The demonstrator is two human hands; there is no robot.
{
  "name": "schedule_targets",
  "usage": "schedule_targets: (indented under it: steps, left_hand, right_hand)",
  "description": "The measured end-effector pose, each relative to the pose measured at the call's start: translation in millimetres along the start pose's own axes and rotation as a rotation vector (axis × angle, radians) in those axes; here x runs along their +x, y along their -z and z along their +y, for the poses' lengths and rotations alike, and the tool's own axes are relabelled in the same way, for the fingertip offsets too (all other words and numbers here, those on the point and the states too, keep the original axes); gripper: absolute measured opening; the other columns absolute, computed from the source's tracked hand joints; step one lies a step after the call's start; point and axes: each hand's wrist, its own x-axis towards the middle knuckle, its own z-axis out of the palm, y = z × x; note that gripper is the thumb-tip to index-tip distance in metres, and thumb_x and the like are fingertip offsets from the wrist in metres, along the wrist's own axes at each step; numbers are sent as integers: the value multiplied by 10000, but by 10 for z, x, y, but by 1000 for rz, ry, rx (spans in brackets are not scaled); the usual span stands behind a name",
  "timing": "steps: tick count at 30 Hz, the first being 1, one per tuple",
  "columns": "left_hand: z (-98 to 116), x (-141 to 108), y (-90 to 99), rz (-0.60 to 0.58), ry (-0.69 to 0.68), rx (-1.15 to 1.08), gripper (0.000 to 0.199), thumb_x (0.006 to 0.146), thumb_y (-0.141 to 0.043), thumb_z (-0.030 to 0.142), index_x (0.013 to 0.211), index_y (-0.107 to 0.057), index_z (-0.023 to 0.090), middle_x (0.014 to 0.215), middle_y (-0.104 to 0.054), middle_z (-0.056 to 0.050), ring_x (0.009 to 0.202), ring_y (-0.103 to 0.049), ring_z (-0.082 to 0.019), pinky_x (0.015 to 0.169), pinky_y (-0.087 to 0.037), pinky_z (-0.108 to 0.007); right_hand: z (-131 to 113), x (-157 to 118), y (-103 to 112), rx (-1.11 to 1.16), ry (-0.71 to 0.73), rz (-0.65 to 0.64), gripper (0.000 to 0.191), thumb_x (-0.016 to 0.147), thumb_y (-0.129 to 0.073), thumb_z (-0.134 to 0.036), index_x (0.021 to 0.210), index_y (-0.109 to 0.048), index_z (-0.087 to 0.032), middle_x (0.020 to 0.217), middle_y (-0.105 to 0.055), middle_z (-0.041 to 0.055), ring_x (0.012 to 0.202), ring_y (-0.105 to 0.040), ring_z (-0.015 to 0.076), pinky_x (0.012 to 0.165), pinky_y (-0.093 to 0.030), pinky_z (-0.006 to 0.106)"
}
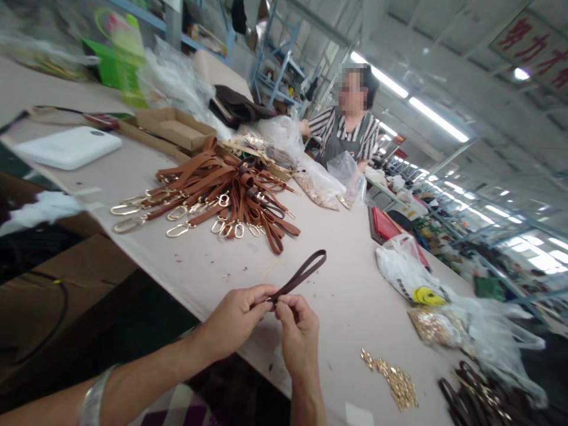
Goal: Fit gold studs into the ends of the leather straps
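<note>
A dark brown leather strap, bent into a loop, sticks up and to the right from between my fingers. My left hand pinches its lower end from the left. Right beside it, my right hand is closed on the same end, fingertips almost touching the left ones. Whatever small part sits between the fingertips is hidden. Beyond my hands lies a pile of tan-brown leather straps with gold metal clasps. A small heap of gold metal pieces rests to the right of my right hand.
More dark straps lie at the lower right, near a plastic bag of gold pieces. Cardboard trays, a white power bank and a green bottle stand at the left. A co-worker stands across the table.
</note>
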Motion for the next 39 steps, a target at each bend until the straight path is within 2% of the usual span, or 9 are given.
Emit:
schedule_targets:
  steps: [4,14,17,20,25,28,31,35,39]
  left_hand:
    - [-42,-15,12,29,-64,150,317,854,-607,336,1127,-732,237,1070,-753,-15,1011,-672,-253,937,-475,-267]
    - [-128,-5,-170,-34,-78,212,312,767,-685,375,1050,-761,269,953,-775,-21,893,-697,-271,810,-515,-256]
    - [-100,35,-212,-114,-18,144,377,826,-609,409,1152,-703,244,721,-700,-13,666,-646,-211,635,-510,-239]
    - [-104,84,-189,-90,84,118,474,823,-591,458,1228,-655,220,632,-595,5,553,-545,-177,506,-446,-225]
    - [-129,125,-137,-33,216,72,478,807,-585,554,1095,-709,194,572,-519,15,565,-477,-168,511,-379,-229]
    - [-97,124,-159,-6,295,-34,446,802,-567,547,982,-729,172,600,-550,1,587,-468,-167,526,-366,-238]
    - [-18,115,-199,5,316,-72,442,738,-645,484,1040,-732,174,666,-614,-3,628,-492,-166,556,-374,-239]
    - [68,106,-256,-69,323,-171,418,626,-751,344,1006,-742,170,777,-687,-18,748,-587,-189,639,-440,-245]
    - [17,104,-268,-90,358,-181,288,626,-721,269,891,-699,157,554,-589,44,495,-484,-111,450,-309,-193]
  right_hand:
    - [-8,-101,-44,93,21,82,94,874,-560,-270,831,-613,-206,763,-623,-27,747,-579,138,729,-464,277]
    - [86,-217,55,161,-33,243,106,819,-630,-265,811,-534,-221,742,-596,-38,700,-579,137,661,-482,271]
    - [138,-244,387,-120,-29,217,111,837,-633,-292,886,-560,-225,807,-647,-27,758,-613,141,701,-488,257]
    - [282,-279,986,-671,-67,325,163,912,-511,-281,1061,-551,-228,947,-693,10,864,-639,147,780,-479,257]
    - [581,-340,1826,-1021,-199,413,230,894,-479,-206,1082,-606,-173,990,-691,127,957,-610,266,851,-412,368]
    - [687,-342,1959,-1123,-237,370,223,901,-486,-213,1051,-650,-203,918,-692,115,913,-613,265,816,-397,353]
    - [717,-301,1977,-1160,-257,304,225,909,-484,-229,1037,-670,-231,891,-697,98,887,-623,252,810,-391,343]
    - [690,-195,2079,-1104,-293,191,219,857,-536,-217,1030,-670,-230,913,-729,70,895,-653,232,799,-422,317]
    - [676,-94,2230,-1016,-339,83,205,817,-541,-222,981,-663,-218,889,-749,31,835,-684,193,730,-462,280]
